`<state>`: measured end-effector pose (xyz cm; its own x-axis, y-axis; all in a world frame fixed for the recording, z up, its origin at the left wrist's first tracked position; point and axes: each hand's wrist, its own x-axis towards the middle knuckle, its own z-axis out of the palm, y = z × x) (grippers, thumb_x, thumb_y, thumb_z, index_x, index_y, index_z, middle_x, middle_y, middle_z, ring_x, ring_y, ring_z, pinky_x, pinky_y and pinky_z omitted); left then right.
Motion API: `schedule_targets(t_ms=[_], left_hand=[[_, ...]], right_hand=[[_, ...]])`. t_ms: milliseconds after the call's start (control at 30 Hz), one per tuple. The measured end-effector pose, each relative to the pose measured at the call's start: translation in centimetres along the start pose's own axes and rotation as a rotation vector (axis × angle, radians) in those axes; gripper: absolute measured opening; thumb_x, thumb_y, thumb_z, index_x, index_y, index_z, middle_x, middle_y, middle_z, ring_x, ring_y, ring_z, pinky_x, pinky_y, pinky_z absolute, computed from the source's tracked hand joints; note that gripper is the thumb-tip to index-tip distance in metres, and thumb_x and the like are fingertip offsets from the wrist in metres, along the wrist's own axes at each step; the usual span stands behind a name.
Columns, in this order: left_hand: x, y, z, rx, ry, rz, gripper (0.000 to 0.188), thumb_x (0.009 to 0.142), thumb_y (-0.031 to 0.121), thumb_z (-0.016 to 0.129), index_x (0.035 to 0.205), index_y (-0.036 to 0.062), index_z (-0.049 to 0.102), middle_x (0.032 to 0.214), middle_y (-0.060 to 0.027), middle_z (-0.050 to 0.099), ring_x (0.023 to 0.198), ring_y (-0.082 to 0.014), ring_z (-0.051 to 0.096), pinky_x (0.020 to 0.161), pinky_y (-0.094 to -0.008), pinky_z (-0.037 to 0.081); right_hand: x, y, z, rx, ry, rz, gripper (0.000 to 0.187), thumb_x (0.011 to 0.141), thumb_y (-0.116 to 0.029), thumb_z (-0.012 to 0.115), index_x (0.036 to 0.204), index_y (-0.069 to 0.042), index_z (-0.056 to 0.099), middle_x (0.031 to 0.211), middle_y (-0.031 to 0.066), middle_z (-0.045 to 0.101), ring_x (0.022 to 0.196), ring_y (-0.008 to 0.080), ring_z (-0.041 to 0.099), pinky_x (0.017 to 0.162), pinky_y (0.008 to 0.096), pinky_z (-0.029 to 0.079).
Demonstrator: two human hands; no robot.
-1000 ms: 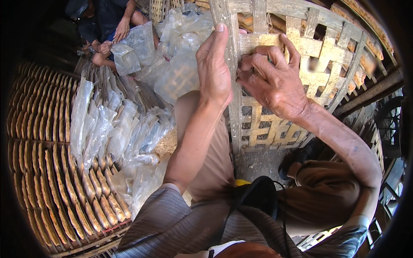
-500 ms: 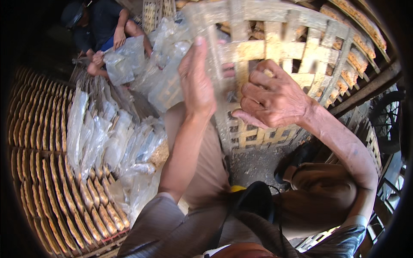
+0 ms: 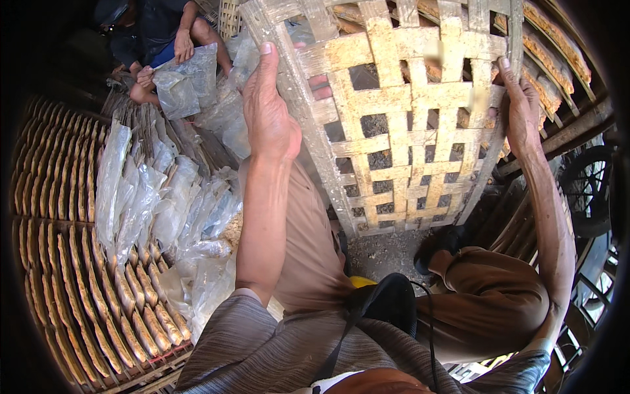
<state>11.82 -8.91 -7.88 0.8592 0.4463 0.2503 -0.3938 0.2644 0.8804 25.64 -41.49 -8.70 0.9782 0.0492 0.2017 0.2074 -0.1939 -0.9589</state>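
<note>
A woven bamboo tray (image 3: 400, 125), pale yellow with square gaps and a wooden frame, stands tilted up in front of me. My left hand (image 3: 270, 118) grips its left edge, thumb on the near face and fingers showing through the gaps behind. At the upper right edge my right hand (image 3: 522, 111) holds the frame in the same way, thumb toward me. Through the weave I see the floor and some brownish slabs behind. Nothing rests on the tray's near face.
Rows of brownish slabs (image 3: 72, 295) stand on edge at the left, with crumpled clear plastic sheets (image 3: 147, 197) beside them. More slabs (image 3: 551, 46) sit on a rack at the upper right. Another person (image 3: 161, 39) at the upper left handles a plastic sheet (image 3: 187, 85).
My right hand has gone from a curled shape before the tray to its right edge and now grips it. My left hand and the tray have shifted left.
</note>
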Motion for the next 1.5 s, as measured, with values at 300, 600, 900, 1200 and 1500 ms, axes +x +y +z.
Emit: schedule_targets(t_ms=[300,600,900,1200,1500], left_hand=[[-1.2,-0.6,0.1,0.273,-0.277,-0.260,0.038,0.106,0.027,0.060,0.127,-0.0050,0.064,0.116,-0.0195,0.071,0.099,-0.0236,0.073,0.084,-0.0393,0.064],[-1.4,-2.0,0.9,0.065,-0.106,-0.121,0.048,0.109,0.043,0.051,0.109,-0.0014,0.067,0.100,-0.0155,0.069,0.087,-0.0196,0.073,0.059,-0.0337,0.066],[-2.0,-2.1,3.0,0.096,-0.060,-0.105,0.045,0.109,0.044,0.052,0.111,0.0015,0.068,0.101,-0.0124,0.070,0.087,-0.0189,0.074,0.055,-0.0303,0.065],[-2.4,-2.0,1.7,0.085,-0.034,0.023,0.048,0.109,0.040,0.052,0.123,-0.0044,0.062,0.113,-0.0148,0.067,0.100,-0.0203,0.071,0.056,-0.0335,0.068],[-2.0,-0.7,0.7,0.351,0.108,0.682,0.013,0.091,0.005,0.079,0.098,-0.0019,0.070,0.090,-0.0104,0.076,0.086,-0.0186,0.075,0.072,-0.0268,0.062]], right_hand=[[2.1,-1.1,-3.3,0.149,0.113,-0.015,0.052,0.096,-0.053,0.071,0.111,-0.003,0.068,0.084,-0.0007,0.067,0.068,0.0034,0.062,0.050,0.0187,0.046],[1.4,-2.7,-4.4,-0.185,0.167,-0.168,0.088,0.093,-0.062,0.069,0.145,0.006,0.048,0.133,0.0258,0.057,0.125,0.0327,0.053,0.104,0.0453,0.045],[-6.1,-7.4,5.2,-1.002,-0.085,-1.283,0.055,0.088,-0.035,0.081,0.137,-0.017,0.064,0.152,0.0114,0.050,0.143,0.0316,0.045,0.120,0.0563,0.034],[2.6,-4.4,-2.6,-0.346,0.359,-0.530,0.085,0.095,-0.059,0.068,0.149,0.001,0.041,0.137,0.0236,0.050,0.115,0.0306,0.057,0.099,0.0416,0.046],[0.6,-1.7,-4.2,0.064,0.184,-0.055,0.049,0.100,-0.051,0.066,0.106,-0.003,0.072,0.077,-0.0015,0.063,0.059,0.0044,0.052,0.054,0.0211,0.042]])
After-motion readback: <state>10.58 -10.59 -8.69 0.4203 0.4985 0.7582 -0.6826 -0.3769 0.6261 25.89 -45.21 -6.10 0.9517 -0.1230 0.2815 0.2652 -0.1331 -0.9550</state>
